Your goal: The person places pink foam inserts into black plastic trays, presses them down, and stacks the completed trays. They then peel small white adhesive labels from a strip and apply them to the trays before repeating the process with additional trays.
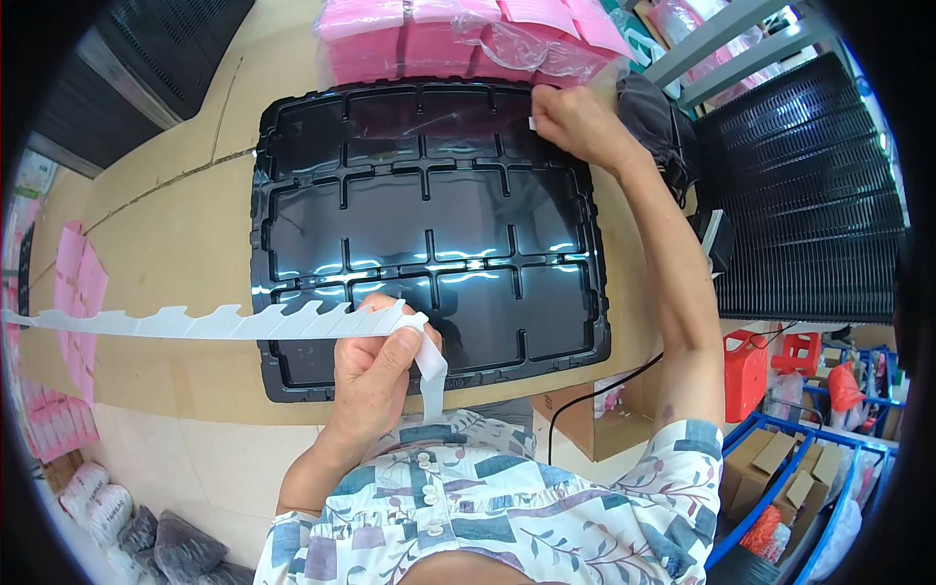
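Observation:
My left hand [375, 366] pinches a long white strip [244, 325] between thumb and fingers. One edge of the strip is cut into slanted, tooth-like tabs; it stretches far to the left, and a shorter folded end hangs below my thumb. Under it lies a large black plastic tray [351, 210], shiny, with shallow compartments and cross-shaped grooves. At the tray's far right corner my right hand [575, 122] is closed, fingertips bent down. A small white piece [532, 124] shows at those fingers; most of it is hidden.
Pink packs in clear film [468, 44] stand behind the tray. Stacked black trays [809, 195] rise at right, beside a dark bag [658, 122]. Pink sheets [78, 302] lie at the table's left. Below right are a cardboard box [624, 424], a black cable and a red container [744, 375].

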The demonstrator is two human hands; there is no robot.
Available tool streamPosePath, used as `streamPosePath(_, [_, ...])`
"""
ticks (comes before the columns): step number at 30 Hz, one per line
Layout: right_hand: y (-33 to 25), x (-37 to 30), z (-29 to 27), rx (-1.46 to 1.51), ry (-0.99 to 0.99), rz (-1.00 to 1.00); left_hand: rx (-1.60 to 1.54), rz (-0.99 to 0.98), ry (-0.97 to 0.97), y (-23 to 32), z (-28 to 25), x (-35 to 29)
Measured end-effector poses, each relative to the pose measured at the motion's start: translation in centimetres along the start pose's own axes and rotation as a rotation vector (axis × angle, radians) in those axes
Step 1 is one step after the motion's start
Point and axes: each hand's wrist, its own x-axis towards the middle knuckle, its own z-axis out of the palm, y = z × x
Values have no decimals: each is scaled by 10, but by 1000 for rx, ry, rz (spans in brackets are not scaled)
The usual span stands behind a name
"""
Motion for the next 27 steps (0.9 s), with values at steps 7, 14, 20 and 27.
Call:
streamPosePath(7, [-6,-5,1,9,29,-7,16,-11,-35,2,-2,0])
streamPosePath(14, [3,2,8,61,79,113,31,-11,-24,2,-2,-2])
streamPosePath(20, [-18,-9,-1,-60,9,-55,23,-2,-7,2,-1,0])
streamPosePath(27, [5,-33,-19,1443,315,547,68,-12,-51,5,-5,-1])
